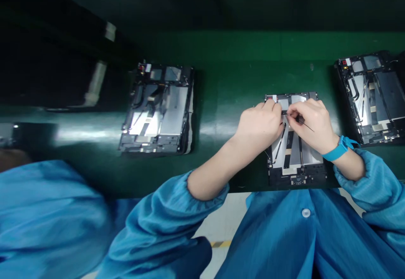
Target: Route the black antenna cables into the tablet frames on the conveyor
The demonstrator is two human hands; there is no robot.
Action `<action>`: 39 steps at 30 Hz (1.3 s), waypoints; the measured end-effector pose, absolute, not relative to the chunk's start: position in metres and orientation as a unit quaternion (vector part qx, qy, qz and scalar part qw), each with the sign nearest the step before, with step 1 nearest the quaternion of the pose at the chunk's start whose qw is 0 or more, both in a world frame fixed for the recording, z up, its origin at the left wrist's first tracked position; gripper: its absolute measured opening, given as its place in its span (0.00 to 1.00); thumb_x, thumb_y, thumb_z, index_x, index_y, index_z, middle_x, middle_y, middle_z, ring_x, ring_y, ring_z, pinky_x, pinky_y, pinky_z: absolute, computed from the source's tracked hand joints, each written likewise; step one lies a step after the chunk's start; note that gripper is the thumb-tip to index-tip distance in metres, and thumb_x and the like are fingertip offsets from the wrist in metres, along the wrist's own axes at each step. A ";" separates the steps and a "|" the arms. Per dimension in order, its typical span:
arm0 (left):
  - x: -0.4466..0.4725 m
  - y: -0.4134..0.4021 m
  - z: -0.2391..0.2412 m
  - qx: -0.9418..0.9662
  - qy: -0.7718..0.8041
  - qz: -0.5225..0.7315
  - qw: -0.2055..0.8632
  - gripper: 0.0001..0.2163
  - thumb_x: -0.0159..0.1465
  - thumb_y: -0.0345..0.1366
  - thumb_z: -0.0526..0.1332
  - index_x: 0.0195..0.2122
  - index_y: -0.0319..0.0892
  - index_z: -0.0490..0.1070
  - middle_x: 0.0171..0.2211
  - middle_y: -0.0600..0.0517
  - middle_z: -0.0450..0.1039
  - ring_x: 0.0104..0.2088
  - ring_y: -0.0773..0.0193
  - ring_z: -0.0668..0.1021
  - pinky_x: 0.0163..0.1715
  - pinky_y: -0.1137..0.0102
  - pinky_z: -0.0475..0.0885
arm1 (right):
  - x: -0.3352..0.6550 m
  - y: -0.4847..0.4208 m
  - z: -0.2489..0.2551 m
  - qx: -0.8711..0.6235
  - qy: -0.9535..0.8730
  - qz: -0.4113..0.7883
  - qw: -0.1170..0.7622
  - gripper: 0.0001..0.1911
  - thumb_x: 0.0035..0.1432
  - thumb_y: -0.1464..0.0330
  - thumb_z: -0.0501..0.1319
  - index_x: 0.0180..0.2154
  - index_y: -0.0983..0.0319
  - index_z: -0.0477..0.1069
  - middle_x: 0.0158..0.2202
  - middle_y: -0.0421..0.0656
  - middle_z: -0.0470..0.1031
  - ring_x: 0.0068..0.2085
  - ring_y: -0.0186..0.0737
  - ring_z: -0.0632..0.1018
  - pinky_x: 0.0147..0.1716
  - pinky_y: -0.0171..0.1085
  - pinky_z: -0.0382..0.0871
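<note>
An opened tablet (311, 158) lies on the green bench in front of me, its inner metal plate, dark ribbon cables and black frame showing. My left hand (259, 123) rests over its upper left part, fingers curled down and closed; what lies under the fingertips is hidden. Right beside it, my right hand (311, 123) pinches a thin black wire (306, 125) near the upper middle of the tablet. One end of this wire sticks out below the fingers. Both hands almost meet at the tablet's upper section. A blue strap (340, 149) circles my right wrist.
Another opened tablet (177, 106), apparently atop a stack, sits to the left on the green bench (221, 85). A third opened tablet (384, 89) lies at the right edge. A co-worker's blue sleeve (47, 215) reaches in at lower left. The bench's front edge runs just below my tablet.
</note>
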State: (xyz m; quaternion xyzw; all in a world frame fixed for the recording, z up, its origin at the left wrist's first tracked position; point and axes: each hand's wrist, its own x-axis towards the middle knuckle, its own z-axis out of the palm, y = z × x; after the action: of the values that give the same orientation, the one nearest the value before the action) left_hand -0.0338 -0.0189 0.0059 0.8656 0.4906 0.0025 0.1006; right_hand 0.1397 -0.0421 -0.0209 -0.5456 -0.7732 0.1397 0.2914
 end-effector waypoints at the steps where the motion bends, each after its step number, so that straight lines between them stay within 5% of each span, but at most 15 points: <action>1: -0.034 -0.017 0.007 0.858 0.499 0.011 0.125 0.10 0.65 0.33 0.60 0.45 0.36 0.76 0.43 0.38 0.77 0.43 0.47 0.81 0.35 0.63 0.71 | 0.140 -0.045 -0.021 -0.542 -0.776 0.143 0.289 0.07 0.63 0.74 0.60 0.37 0.57 0.75 0.30 0.40 0.80 0.38 0.46 0.76 0.41 0.41 0.59; 6: -0.055 -0.008 0.000 0.768 0.559 0.135 0.281 0.05 0.62 0.33 0.60 0.39 0.42 0.74 0.32 0.51 0.76 0.31 0.61 0.76 0.33 0.68 0.68 | 0.144 -0.056 -0.023 -0.519 -0.786 0.171 0.288 0.07 0.65 0.73 0.59 0.36 0.57 0.75 0.30 0.40 0.79 0.37 0.44 0.76 0.40 0.41 0.59; 14: -0.088 -0.001 -0.032 0.576 0.516 0.246 0.584 0.09 0.55 0.35 0.68 0.35 0.41 0.72 0.23 0.56 0.68 0.22 0.70 0.70 0.24 0.73 0.66 | 0.150 -0.060 -0.032 -0.487 -0.791 0.208 0.307 0.08 0.69 0.70 0.59 0.36 0.58 0.75 0.32 0.40 0.81 0.37 0.43 0.75 0.40 0.41 0.61; 39: -0.085 0.000 -0.039 0.475 0.502 0.294 0.660 0.13 0.50 0.33 0.76 0.32 0.41 0.72 0.25 0.56 0.73 0.21 0.70 0.75 0.23 0.74 0.73 | 0.150 -0.061 -0.031 -0.498 -0.782 0.212 0.310 0.07 0.67 0.72 0.61 0.36 0.58 0.76 0.30 0.38 0.79 0.35 0.41 0.75 0.39 0.40 0.62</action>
State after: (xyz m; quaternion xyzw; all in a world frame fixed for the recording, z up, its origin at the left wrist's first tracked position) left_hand -0.0850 -0.0004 -0.0386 0.4748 0.5023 0.2939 0.6603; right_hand 0.1497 -0.0609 -0.0308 -0.4976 -0.7821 0.2116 0.3098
